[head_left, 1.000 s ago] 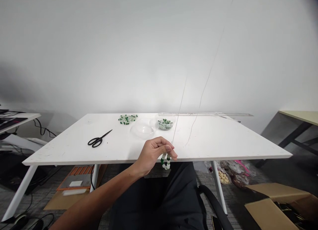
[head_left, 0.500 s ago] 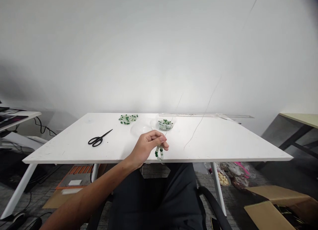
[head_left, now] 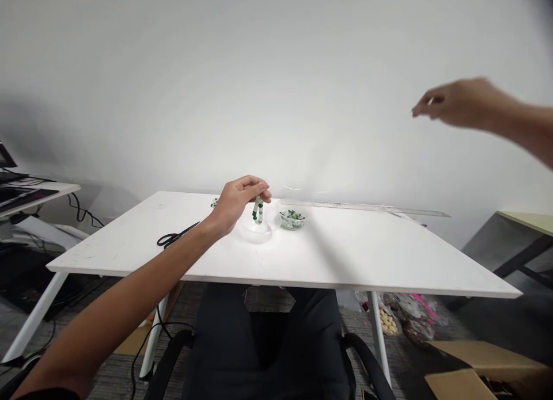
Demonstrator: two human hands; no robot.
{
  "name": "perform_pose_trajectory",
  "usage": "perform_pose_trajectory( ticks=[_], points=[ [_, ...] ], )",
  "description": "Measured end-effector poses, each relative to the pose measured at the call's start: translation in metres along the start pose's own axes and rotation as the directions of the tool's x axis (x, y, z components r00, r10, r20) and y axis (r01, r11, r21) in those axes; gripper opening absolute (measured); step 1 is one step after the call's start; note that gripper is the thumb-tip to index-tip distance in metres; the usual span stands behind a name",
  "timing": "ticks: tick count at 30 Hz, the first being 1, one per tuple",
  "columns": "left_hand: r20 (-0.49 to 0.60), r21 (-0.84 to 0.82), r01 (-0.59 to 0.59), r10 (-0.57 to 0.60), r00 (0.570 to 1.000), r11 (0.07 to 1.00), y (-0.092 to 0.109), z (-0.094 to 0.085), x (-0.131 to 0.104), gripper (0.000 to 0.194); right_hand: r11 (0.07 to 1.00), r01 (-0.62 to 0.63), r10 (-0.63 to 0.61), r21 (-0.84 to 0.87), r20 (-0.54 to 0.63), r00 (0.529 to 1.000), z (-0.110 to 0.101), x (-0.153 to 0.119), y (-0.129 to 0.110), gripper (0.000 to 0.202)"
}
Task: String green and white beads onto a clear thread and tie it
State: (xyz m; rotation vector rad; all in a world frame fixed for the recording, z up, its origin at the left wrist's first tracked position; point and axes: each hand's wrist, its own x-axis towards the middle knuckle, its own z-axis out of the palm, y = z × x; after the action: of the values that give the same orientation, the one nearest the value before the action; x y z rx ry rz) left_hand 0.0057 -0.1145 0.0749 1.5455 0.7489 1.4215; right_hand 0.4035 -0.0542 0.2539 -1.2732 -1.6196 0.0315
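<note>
My left hand point(head_left: 242, 201) is pinched on a looped strand of green and pale beads point(head_left: 258, 210), which hangs below the fingertips. Under it stands a clear round dish point(head_left: 258, 234). To the right is a clear bowl point(head_left: 292, 224) of green and white beads. My right hand point(head_left: 460, 103), blurred, is raised high at the right before the wall. Its thumb and fingertips meet; whatever they may hold is too fine to make out. Some loose beads point(head_left: 214, 202) show at the back, partly covered by my left hand.
Black scissors point(head_left: 173, 237) lie on the left of the white table point(head_left: 389, 256), partly behind my left forearm. A long clear ruler point(head_left: 358, 205) lies along the back edge. On the floor at right are a cardboard box point(head_left: 488, 360) and plastic bags point(head_left: 415, 319).
My left hand has moved up and left with the beaded strand, now over the clear dish. My right hand has come into view at the upper right. The long thin threads no longer show clearly.
</note>
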Motion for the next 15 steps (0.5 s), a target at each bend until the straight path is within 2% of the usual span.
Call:
perform_pose_trajectory(
  ticks=[1,2,3,6,8,9,10,12,14,15],
  points=[
    [-0.016,0.019,-0.017,0.017,1.0,1.0,-0.001,-0.002,0.005,0.025,0.943,-0.034,0.056,-0.332,0.055,0.997,0.0,0.004,0.016,0.05],
    [-0.033,0.035,-0.031,0.032,0.999,0.999,-0.002,-0.004,0.009,0.025,0.846,-0.045,0.122,-0.531,0.111,0.986,0.003,0.005,0.033,0.043],
    [-0.05,0.044,-0.039,0.041,0.998,0.998,-0.004,-0.006,0.013,0.025,0.786,-0.024,0.153,-0.617,0.158,0.976,0.009,0.0,0.052,0.039],
    [-0.073,0.033,-0.033,0.035,0.997,0.999,-0.016,-0.008,0.023,0.024,0.731,0.008,0.25,-0.683,0.279,0.927,0.043,-0.033,0.097,0.023],
    [-0.079,0.025,-0.017,0.019,0.997,1.0,-0.026,-0.008,0.027,0.026,0.712,0.059,0.258,-0.7,0.338,0.905,0.074,-0.066,0.103,0.025],
    [-0.082,0.029,-0.007,0.01,0.997,1.0,-0.031,-0.007,0.029,0.027,0.702,0.079,0.215,-0.708,0.317,0.924,0.09,-0.083,0.097,0.034],
    [-0.082,0.03,0.002,0.0,0.997,1.0,-0.035,-0.005,0.031,0.028,0.726,0.1,0.148,-0.68,0.297,0.943,0.108,-0.101,0.087,0.037],
    [-0.068,0.022,0.017,-0.016,0.998,1.0,-0.042,-0.003,0.034,0.029,0.884,0.146,0.01,-0.444,0.329,0.944,0.143,-0.135,0.055,0.028],
    [-0.046,0.005,0.023,-0.022,0.999,1.0,-0.046,0.0,0.036,0.029,0.993,0.058,-0.011,-0.101,0.415,0.91,0.174,-0.162,0.02,0.024],
    [-0.038,0.002,0.022,-0.022,0.999,1.0,-0.047,0.001,0.037,0.029,0.999,-0.021,-0.002,0.044,0.458,0.889,0.189,-0.172,0.004,0.026]
  ],
)
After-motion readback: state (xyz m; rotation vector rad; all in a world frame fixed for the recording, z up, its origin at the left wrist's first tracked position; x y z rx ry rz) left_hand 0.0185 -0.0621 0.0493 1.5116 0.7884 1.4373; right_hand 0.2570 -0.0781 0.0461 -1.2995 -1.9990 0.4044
